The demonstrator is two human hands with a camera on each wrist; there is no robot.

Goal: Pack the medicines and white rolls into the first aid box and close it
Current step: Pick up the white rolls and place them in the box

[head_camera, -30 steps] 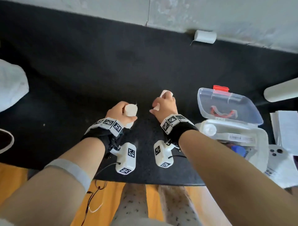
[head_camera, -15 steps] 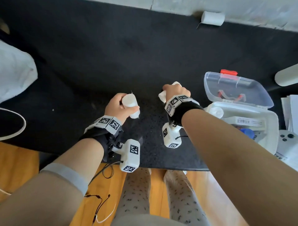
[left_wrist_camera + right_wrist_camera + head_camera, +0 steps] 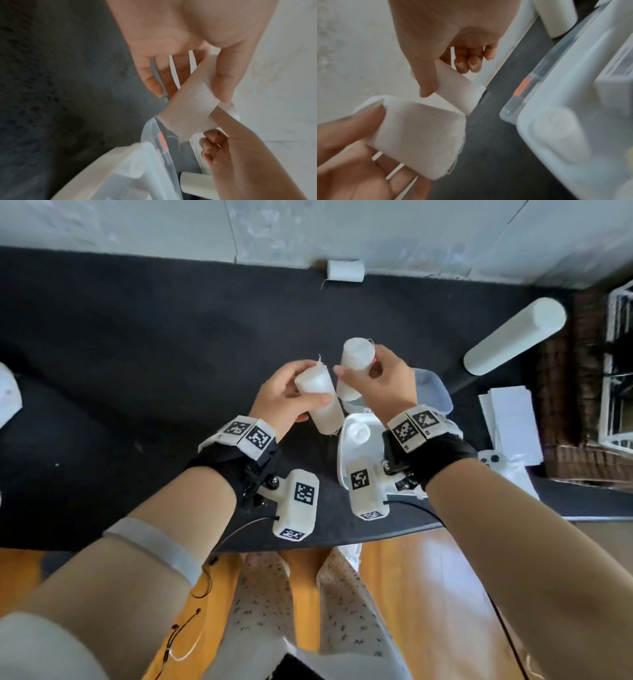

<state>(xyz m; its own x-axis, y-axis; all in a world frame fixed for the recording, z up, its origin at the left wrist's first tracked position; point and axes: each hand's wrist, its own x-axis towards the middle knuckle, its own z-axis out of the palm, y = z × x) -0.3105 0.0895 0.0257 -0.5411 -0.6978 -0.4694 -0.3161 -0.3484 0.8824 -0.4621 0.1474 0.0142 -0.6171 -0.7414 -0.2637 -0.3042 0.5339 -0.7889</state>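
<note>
Two short white rolls are held up, almost touching, above the black mat. My left hand (image 3: 291, 400) grips one white roll (image 3: 318, 397) (image 3: 187, 112) between thumb and fingers. My right hand (image 3: 380, 374) pinches the other white roll (image 3: 356, 361) (image 3: 458, 88), just over the left end of the first aid box (image 3: 344, 460). The box is white, its clear lid (image 3: 436, 392) stands open, and a white roll (image 3: 358, 433) lies inside. My right wrist hides most of the box. A third loose roll (image 3: 345, 271) lies at the mat's far edge by the wall.
A long white cylinder (image 3: 513, 335) lies at the right rear of the mat. White papers (image 3: 512, 419) and a small white device (image 3: 493, 460) sit to the right of the box. A white cloth (image 3: 7, 398) shows at the left edge.
Both hands have risen from the mat with their rolls and moved right, closer together. The right hand now hangs over the box's left end.
</note>
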